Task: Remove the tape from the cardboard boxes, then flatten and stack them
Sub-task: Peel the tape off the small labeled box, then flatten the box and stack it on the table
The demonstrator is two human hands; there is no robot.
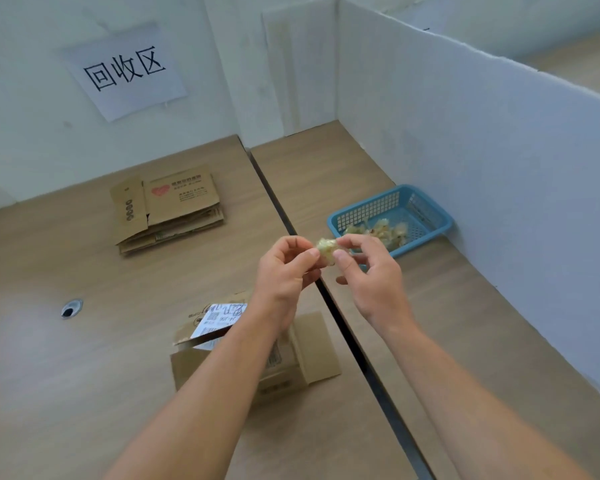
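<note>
A crumpled wad of clear tape (pixel 327 249) hangs in the air between my hands, above the seam of two tables. My left hand (pixel 284 271) pinches its left side and my right hand (pixel 369 271) pinches its right side. Below my left forearm a small cardboard box (pixel 309 355) lies on the table with its flaps open and a white shipping label on top; my arm hides its middle. A stack of flattened cardboard boxes (pixel 168 207) lies at the back of the left table.
A blue plastic basket (pixel 426 209) holding several tape wads stands against the white partition (pixel 482 150) on the right table. A dark gap (pixel 347 337) runs between the tables. A paper sign (pixel 125 69) hangs on the wall. A cable hole (pixel 71 309) sits at left.
</note>
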